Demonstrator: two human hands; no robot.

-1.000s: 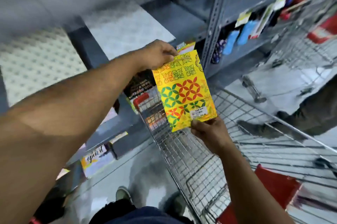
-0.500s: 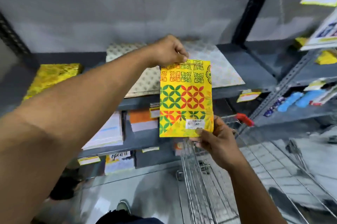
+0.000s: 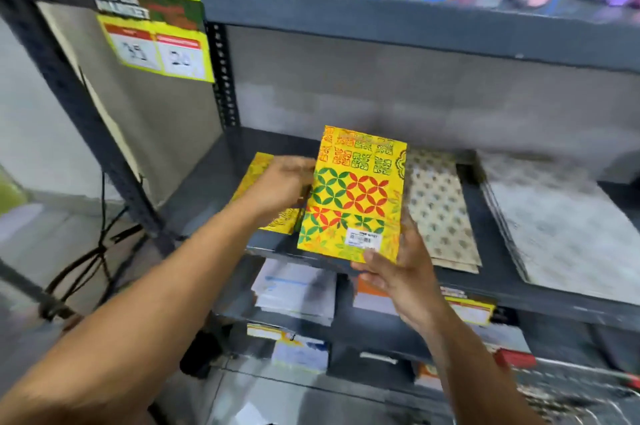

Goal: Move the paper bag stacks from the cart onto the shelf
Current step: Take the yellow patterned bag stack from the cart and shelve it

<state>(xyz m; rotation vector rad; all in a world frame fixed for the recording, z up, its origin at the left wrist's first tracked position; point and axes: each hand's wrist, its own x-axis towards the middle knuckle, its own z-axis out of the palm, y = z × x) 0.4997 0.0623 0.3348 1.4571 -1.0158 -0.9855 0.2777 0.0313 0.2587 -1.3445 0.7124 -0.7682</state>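
The right hand (image 3: 398,272) is holding the yellow paper bag stack (image 3: 353,196) by its lower right corner, thumb lying across the front beside the white barcode label (image 3: 363,238), fingers behind. The stack is standing nearly upright, tilted slightly back, hanging over the front edge of the grey shelf (image 3: 491,272), its bottom edge just past that edge. The left hand (image 3: 280,182) is sitting at the stack's left edge, blurred, so I cannot tell whether its grip is closing on the stack or merely touching it. Behind the left hand, a gold patterned stack (image 3: 256,175) is lying flat toward the shelf's left end. To the right of the held stack, a cream dotted stack (image 3: 440,206) is lying flat, and beyond it a grey patterned stack (image 3: 561,227) is reaching the front edge
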